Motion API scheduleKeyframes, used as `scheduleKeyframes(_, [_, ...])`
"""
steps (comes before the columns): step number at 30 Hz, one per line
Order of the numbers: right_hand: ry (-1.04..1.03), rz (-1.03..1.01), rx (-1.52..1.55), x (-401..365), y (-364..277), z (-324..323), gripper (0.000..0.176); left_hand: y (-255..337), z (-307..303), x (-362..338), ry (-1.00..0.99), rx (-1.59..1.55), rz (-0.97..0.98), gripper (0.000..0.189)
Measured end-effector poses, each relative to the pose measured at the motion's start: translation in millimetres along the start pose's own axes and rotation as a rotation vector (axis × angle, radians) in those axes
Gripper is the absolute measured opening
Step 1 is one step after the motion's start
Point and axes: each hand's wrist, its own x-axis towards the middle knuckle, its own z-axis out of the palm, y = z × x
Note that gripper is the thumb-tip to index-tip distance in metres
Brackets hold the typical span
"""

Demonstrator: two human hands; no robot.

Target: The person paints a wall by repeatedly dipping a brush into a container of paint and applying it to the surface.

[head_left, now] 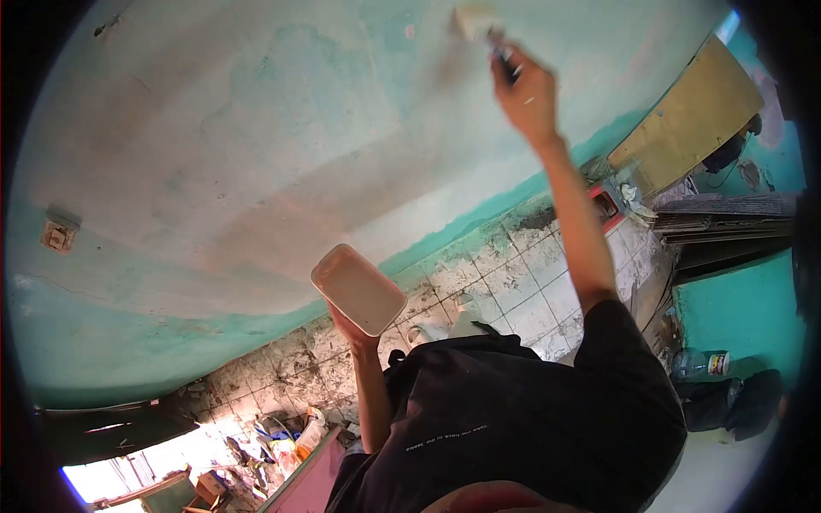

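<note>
The wall (171, 145) spans the far side, the floor (534, 316) running between its foot and you. A wall fitting (60, 232) sits at its left. Near the middle, your left hand (349, 332) holds the container (359, 291); farther off and to its right, your right hand (526, 92) holds the brush (479, 21) at the wall. On the far right is a board (697, 107), then, nearer, stacked sheets (727, 208) and a bottle (688, 363).
</note>
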Motion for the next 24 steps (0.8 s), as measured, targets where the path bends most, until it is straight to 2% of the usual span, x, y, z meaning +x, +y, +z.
scheduleKeyframes(1, [-0.040, 0.072, -0.008, -32.8, 11.2, 30.4, 0.035, 0.5, -0.4, 1.5, -0.016, 0.011, 0.012, 0.048])
scheduleKeyframes(3, [0.119, -0.079, 0.079, -118.2, 50.9, 97.6, 0.040, 2.1, 1.5, 1.6, -0.005, -0.002, 0.011, 0.048])
scheduleKeyframes(4, [0.057, -0.066, 0.044, -156.1, 61.7, 110.1, 0.042, 1.6, 3.0, -0.4, 0.006, -0.020, 0.010, 0.048])
scheduleKeyframes(5, [-0.113, 0.047, -0.020, -188.7, 65.1, 112.6, 0.033, 1.3, 5.9, -1.5, 0.012, -0.021, 0.013, 0.048])
scheduleKeyframes(6, [-0.230, 0.102, -0.013, -218.7, 81.6, 120.3, 0.034, 3.9, 9.1, -1.8, -0.011, -0.033, -0.001, 0.049])
scheduleKeyframes(7, [-0.229, 0.110, -0.009, -231.3, 93.1, 119.5, 0.034, 7.8, 9.4, -1.7, -0.036, -0.041, -0.018, 0.049])
scheduleKeyframes(9, [-0.854, 0.237, -0.169, -243.1, 104.7, 107.3, 0.035, 9.7, -6.4, 3.4, -0.051, 0.003, -0.017, 0.050])
scheduleKeyframes(11, [-0.738, 0.125, -0.174, -223.9, 113.2, 106.2, 0.033, 12.4, -7.4, 6.2, -0.072, 0.043, -0.009, 0.050])
scheduleKeyframes(12, [-0.713, 0.261, -0.090, -185.2, 102.6, 100.5, 0.027, 15.3, 3.7, 3.5, -0.053, 0.048, -0.002, 0.050])
scheduleKeyframes(13, [-0.686, 0.157, -0.071, -139.6, 91.2, 84.5, 0.025, 16.8, 10.3, 2.9, -0.030, 0.052, 0.005, 0.050])
scheduleKeyframes(14, [-0.474, -0.114, -0.060, -105.5, 92.5, 75.3, 0.025, 16.7, 9.4, 4.2, -0.026, 0.055, 0.003, 0.050])
scheduleKeyframes(15, [-0.618, 0.110, -0.088, -59.7, 52.8, 42.0, 0.026, 16.2, 6.1, 5.6, -0.016, 0.056, 0.006, 0.050])
scheduleKeyframes(17, [-0.482, 0.078, -0.047, -9.1, 2.4, -8.4, 0.026, 16.3, 5.6, 5.5, 0.000, 0.065, 0.001, 0.050])
scheduleKeyframes(19, [-0.196, 0.143, 0.065, 6.7, -27.4, -27.8, 0.024, 15.4, 9.3, 5.9, -0.036, 0.098, 0.008, 0.050])
scheduleKeyframes(20, [-0.207, 0.149, 0.066, 4.2, -26.1, -21.5, 0.024, 13.8, 4.3, 5.9, -0.024, 0.101, 0.004, 0.050])
scheduleKeyframes(21, [-0.124, 0.127, 0.082, 0.6, -21.6, -11.7, 0.026, 12.8, -2.4, 7.0, -0.033, 0.089, -0.017, 0.049])
scheduleKeyframes(24, [0.088, 0.052, 0.098, -56.9, 16.6, 63.9, 0.036, 14.1, 2.4, 4.7, -0.018, 0.076, -0.024, 0.049])
